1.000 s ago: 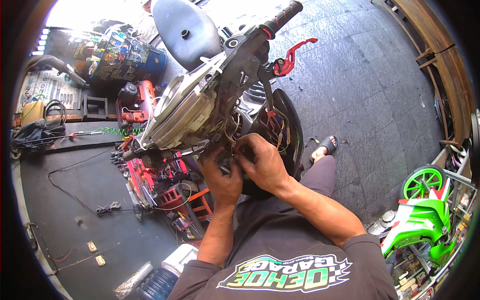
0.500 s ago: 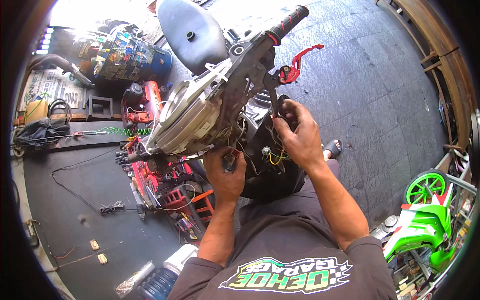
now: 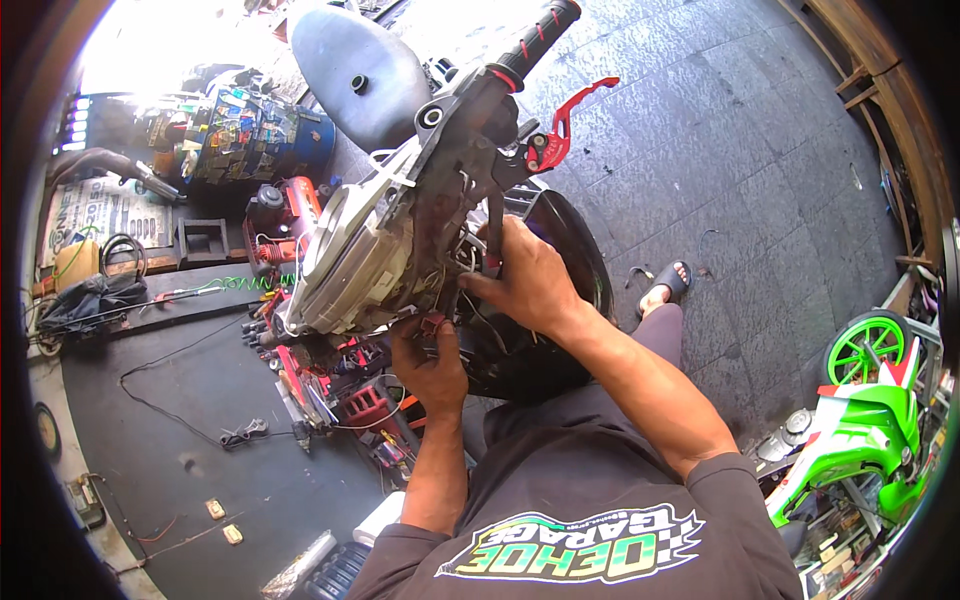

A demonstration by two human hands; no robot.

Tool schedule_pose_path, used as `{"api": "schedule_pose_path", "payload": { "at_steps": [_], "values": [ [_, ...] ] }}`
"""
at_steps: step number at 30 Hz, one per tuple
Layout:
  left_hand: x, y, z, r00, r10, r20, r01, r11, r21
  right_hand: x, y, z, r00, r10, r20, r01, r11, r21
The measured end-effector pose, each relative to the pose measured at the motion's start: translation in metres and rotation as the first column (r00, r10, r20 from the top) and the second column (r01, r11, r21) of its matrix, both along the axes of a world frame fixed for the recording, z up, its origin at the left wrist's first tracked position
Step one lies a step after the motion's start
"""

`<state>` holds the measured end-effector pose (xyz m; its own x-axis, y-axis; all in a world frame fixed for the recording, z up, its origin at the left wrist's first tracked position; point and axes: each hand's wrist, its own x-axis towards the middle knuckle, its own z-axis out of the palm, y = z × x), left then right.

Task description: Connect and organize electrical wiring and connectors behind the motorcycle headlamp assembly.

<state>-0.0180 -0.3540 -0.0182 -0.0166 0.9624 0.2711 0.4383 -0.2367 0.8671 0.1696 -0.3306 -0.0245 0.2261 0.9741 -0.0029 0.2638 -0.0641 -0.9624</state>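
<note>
The motorbike stands before the shirt, printed with green-and-white lettering. Beside the headlight, the right hand has shifted inward; I cannot tell what its grip holds. The left hand narrowly pinches a reddish piece near the headlight's lower edge.

There are 2 hands, 1 red lever, 1 seat and 1 drum.

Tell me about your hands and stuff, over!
Left hand pinching small reddish piece. Right hand among wires beside headlight unit, grip unclear. Red lever beyond, clear of hands.
</note>
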Motion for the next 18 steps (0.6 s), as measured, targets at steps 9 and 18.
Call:
{"api": "schedule_pose_path", "payload": {
  "at_steps": [9, 18],
  "values": [
    [-0.001, -0.003, -0.003, 1.000, 0.022, 0.010, -0.022, 1.000, -0.006, -0.016, 0.013, -0.011, 0.994, -0.093, 0.061, 0.078, 0.974, 0.212],
    [0.000, -0.002, 0.000, 1.000, -0.003, 0.013, 0.003, 1.000, -0.027, -0.013, 0.020, -0.020, 0.996, -0.081, -0.039, 0.090, 0.918, 0.387]
  ]
}}
